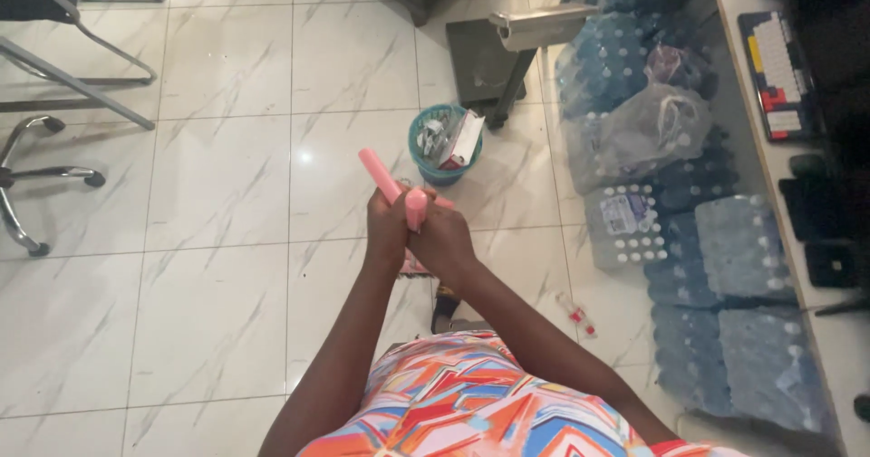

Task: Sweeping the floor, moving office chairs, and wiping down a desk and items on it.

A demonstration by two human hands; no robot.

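Pink handles (391,188), 2 of them, sit clamped in our left hand (388,228) and right hand (441,238), fingers wrapped tight, held together above the white tile floor (217,239); teal bin (443,142) just beyond.

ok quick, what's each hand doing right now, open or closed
Left hand: closed around a pink handle.
Right hand: closed around a second pink handle.

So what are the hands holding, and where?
Both hands, left and right, grip two pink handles near their top ends.
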